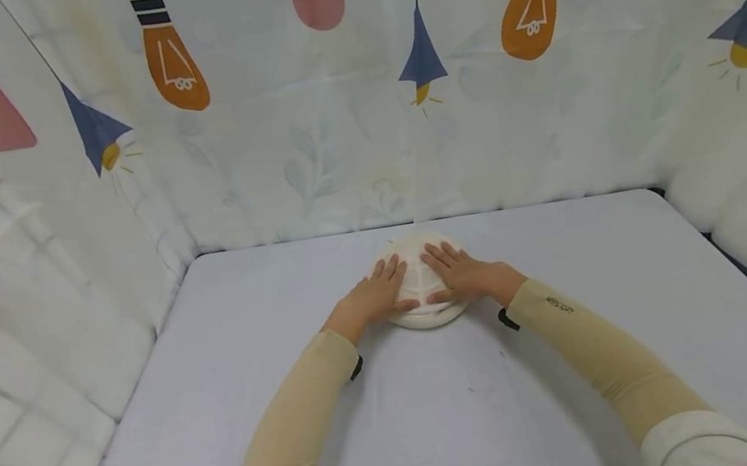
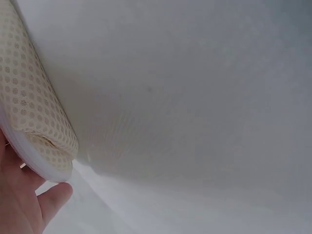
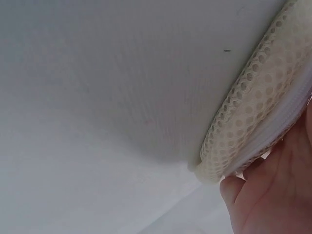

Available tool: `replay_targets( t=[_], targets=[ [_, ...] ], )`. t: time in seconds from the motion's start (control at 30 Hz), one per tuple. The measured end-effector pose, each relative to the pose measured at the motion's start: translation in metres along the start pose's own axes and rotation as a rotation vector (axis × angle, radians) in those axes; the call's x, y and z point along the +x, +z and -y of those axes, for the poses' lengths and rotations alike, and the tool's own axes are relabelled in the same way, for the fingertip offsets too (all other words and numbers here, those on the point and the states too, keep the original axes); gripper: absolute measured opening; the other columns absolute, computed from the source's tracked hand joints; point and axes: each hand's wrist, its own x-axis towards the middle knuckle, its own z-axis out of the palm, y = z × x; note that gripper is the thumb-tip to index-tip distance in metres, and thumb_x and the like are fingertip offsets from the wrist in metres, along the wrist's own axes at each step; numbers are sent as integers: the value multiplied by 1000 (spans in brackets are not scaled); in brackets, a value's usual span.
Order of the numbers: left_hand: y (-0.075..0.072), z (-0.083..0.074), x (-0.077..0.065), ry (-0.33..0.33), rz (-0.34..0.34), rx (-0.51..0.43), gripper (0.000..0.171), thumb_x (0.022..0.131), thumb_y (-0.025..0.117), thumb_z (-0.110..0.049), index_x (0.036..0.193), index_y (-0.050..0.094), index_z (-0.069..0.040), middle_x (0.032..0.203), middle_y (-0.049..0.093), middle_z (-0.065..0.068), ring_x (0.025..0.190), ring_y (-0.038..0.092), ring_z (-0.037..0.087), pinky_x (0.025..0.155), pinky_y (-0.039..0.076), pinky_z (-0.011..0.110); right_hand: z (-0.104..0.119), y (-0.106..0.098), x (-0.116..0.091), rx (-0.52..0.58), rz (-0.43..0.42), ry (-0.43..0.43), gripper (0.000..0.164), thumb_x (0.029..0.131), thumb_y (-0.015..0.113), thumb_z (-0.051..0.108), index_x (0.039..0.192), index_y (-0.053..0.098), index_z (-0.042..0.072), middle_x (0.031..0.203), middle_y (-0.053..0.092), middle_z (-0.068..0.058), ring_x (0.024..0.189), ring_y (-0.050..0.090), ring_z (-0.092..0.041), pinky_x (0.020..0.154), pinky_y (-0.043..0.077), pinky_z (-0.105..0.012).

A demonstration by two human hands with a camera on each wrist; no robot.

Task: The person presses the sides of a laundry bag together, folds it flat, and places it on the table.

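Observation:
A round, cream-coloured mesh bag lies flat near the far edge of the white table. My left hand rests on its left side and my right hand on its right, fingers spread and pointing away from me. From the left wrist, the mesh bag shows a holed fabric side and a smooth white band, with the thumb beside the band. On the right wrist side, the mesh bag has the same band along its edge, and the palm of the right hand is close against it.
The white tabletop stretches under both forearms. A white curtain printed with lamps and bulbs hangs right behind the far edge, with more white fabric at the left and right sides.

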Motion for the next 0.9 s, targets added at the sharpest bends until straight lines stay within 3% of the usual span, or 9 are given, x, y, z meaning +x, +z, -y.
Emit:
replay_targets(
  t=[0.23,0.5,0.9],
  targets=[
    [-1,0,-1,24,-1,-25,86,105,49,-54,165,8,-7,171,-3,12,156,0,33,122,21,55,-3,1,-1,-9,-2,0,90,107,51,47,163,0,-1,169,-13,-19,153,-12,-42,123,4,-57],
    [-2,2,-2,37,-34,-7,88,105,48,-54,165,4,-7,171,-5,12,156,-1,33,122,21,53,-2,-7,-7,43,-7,-56,90,107,52,45,162,0,-3,169,-13,-21,153,-11,-44,122,4,-60],
    [4,4,-7,68,-71,2,94,103,54,-55,164,6,-3,170,-5,15,156,-2,36,120,24,56,-5,-4,-16,1,-12,-101,111,97,67,51,161,-4,-4,168,-12,-22,154,-8,-42,123,6,-58]
  ],
)
